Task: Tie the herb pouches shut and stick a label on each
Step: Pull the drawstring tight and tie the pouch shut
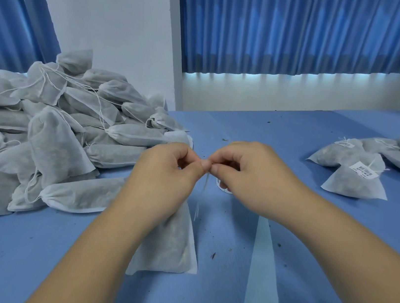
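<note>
A pile of pouches (54, 129) crowds the left edge of the table (318, 272). The left hand (165, 169) and right hand (246, 179) both pinch the string (203, 190) above the middle pouch (169, 245). Past a free stretch, labelled pouches (355, 179) lie at the right; their barcode print is unreadable.

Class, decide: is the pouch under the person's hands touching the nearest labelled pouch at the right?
Apart. The head view shows bare blue table between the pouch being tied and the labelled pouch.

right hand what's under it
A small white printed piece peeks out beneath the right hand; the hand covers the rest, so I cannot tell what it is.
</note>
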Demonstrator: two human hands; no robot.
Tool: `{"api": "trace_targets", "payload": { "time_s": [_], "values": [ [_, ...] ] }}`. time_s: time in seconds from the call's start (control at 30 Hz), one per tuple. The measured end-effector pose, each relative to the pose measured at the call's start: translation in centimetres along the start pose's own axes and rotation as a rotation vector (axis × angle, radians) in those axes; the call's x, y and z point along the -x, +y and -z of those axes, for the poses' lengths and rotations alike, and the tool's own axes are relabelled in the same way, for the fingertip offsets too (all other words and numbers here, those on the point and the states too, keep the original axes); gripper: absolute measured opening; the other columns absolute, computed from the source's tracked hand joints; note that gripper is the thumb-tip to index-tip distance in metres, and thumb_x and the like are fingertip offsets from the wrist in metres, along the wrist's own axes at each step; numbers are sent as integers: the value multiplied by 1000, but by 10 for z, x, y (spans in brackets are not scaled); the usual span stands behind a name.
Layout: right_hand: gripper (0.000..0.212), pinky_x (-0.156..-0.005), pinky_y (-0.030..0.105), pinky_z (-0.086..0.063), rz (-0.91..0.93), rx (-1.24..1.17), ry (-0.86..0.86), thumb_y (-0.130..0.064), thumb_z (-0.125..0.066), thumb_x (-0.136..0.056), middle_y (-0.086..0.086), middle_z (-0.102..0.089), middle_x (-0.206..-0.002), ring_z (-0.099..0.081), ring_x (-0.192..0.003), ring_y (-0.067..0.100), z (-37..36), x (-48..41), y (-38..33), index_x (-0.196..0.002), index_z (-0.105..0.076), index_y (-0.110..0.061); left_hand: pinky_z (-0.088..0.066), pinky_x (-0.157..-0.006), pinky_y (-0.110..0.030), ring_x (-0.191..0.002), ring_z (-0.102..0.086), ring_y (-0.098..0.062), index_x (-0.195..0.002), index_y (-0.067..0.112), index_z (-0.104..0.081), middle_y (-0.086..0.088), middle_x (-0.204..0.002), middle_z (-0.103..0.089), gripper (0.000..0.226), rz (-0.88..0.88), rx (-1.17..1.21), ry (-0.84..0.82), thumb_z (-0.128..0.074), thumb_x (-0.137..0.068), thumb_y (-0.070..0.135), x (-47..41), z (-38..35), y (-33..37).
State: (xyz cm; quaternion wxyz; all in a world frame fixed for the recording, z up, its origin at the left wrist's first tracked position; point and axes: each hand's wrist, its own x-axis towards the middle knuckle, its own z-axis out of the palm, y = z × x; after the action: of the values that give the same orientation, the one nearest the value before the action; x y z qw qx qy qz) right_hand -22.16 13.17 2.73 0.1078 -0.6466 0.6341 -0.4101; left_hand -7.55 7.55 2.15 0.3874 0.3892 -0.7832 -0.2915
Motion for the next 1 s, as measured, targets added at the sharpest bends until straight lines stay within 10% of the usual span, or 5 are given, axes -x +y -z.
{"api": "trace_targets", "payload": {
  "time_s": [0.37,0.67,1.0],
  "values": [
    [18,-63,22,-50,-95,-92,-81,-25,-62,-93,-21,-59,-55,-60,-52,-4,3,-2,1,-76,-67,-22,-29,-43,-11,-41,-43,1,-70,22,-72,19,-44,-50,20,13,72,41,-68,-89,29,1,0,2],
    [17,-64,32,-53,-142,-183,-78,-23,-62,-90,-12,-60,-59,-62,-57,2,3,1,-4,-79,-73,-16,-37,-47,-19,-45,-43,-9,-57,21,-67,4,-66,-55,36,284,586,-262,-61,-93,23,2,7,4],
    [15,-48,11,-38,-53,-111,165,-19,-71,-80,-11,-56,-54,-47,-49,1,-2,1,-5,-66,-67,-22,-34,-40,-17,-43,-40,-7,-62,16,-66,4,-63,-52,22,349,726,-283,-68,-80,28,0,7,1]
  ]
}}
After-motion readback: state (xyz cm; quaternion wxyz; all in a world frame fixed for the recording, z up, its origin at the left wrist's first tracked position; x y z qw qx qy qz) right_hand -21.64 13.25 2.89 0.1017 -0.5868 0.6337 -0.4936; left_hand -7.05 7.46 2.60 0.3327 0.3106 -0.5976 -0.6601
